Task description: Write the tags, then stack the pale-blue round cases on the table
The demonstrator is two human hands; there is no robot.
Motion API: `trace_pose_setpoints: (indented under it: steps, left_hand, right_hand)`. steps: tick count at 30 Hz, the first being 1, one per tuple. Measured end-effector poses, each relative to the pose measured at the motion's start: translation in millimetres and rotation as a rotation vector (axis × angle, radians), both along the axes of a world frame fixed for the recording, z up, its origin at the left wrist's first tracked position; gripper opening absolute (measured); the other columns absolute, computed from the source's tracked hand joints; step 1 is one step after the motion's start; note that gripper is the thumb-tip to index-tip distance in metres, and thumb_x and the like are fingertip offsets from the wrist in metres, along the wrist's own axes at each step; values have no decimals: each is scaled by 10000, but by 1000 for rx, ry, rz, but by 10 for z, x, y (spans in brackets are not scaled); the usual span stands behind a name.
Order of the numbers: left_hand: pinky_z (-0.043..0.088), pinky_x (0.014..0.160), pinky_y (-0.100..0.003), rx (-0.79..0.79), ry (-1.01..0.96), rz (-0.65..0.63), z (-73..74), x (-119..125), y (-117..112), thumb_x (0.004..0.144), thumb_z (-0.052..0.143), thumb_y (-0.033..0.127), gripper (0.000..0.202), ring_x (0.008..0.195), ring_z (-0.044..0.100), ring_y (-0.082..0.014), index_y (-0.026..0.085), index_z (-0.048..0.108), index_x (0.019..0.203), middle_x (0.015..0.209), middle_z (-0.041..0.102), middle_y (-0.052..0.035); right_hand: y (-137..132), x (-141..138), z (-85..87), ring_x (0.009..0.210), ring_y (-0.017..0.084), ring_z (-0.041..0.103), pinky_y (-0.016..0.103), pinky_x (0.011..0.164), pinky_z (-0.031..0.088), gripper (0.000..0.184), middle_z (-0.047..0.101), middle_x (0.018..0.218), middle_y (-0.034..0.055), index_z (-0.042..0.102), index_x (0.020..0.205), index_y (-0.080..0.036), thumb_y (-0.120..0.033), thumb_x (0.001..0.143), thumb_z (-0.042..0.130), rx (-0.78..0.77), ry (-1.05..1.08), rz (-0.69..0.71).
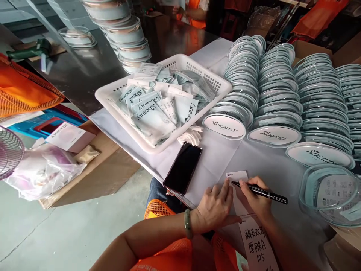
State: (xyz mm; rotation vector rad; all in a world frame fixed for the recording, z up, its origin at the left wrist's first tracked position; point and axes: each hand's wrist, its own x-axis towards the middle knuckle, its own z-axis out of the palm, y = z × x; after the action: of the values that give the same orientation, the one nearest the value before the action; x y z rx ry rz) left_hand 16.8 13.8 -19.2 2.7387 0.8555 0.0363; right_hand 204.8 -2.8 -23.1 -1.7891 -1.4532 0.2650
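My right hand (255,199) is closed round a black marker pen (261,192), its tip on a narrow white paper strip (254,235) that lies on the white table sheet (220,154). The strip carries handwritten characters near its lower end. My left hand (214,207) rests flat on the strip's left edge, fingers stretched out, a green bangle on the wrist. A black phone (183,167) lies face up just left of my left hand.
A white basket (113,96) holds several pale sachets. Rows of stacked oval clear-lidded cases (278,98) fill the right side, one open case (329,194) near my right hand. A crumpled white cloth (191,134) lies by the basket. Cardboard and bags sit on the floor at left.
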Motion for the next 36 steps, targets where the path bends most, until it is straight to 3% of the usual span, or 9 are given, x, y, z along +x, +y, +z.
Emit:
trace_pose_setpoints:
  steps: [9,15,22,28,36]
  left_hand:
    - [501,748,-346,-7,-13,-2,-13,5,12,961,420,691,829,1010,640,-280,57,461,1494,1548,433,-262]
    - [509,737,-346,15,-39,5,-39,9,6,974,328,720,863,1009,649,-277,40,465,1488,1542,439,-262]
    - [514,743,-354,20,-37,-4,-30,5,15,973,353,711,854,1004,647,-276,33,472,1479,1553,422,-262]
    - [504,742,-340,63,-37,-1,-37,5,7,962,406,706,844,1011,650,-273,44,475,1482,1550,431,-259]
    - [496,712,-340,127,-87,14,-70,3,-4,945,351,770,896,974,660,-267,41,531,1433,1515,477,-259]
  right_hand:
    - [18,-2,3,452,111,488,240,477,418,434,554,514,-30,466,625,-237,-551,867,641,6,-52,-35]
    - [13,2,-5,401,87,414,223,432,368,429,485,461,-58,442,603,-231,-485,873,659,26,-66,48]
    - [17,13,-2,443,95,459,225,474,403,385,541,515,-47,475,643,-229,-468,870,673,36,-50,23]
    - [-8,38,-19,446,94,425,231,474,396,401,499,500,-50,417,615,-233,-440,879,637,-18,-23,62]
    - [-11,32,-31,436,82,417,219,460,380,366,495,508,-69,430,637,-226,-342,881,677,83,-44,100]
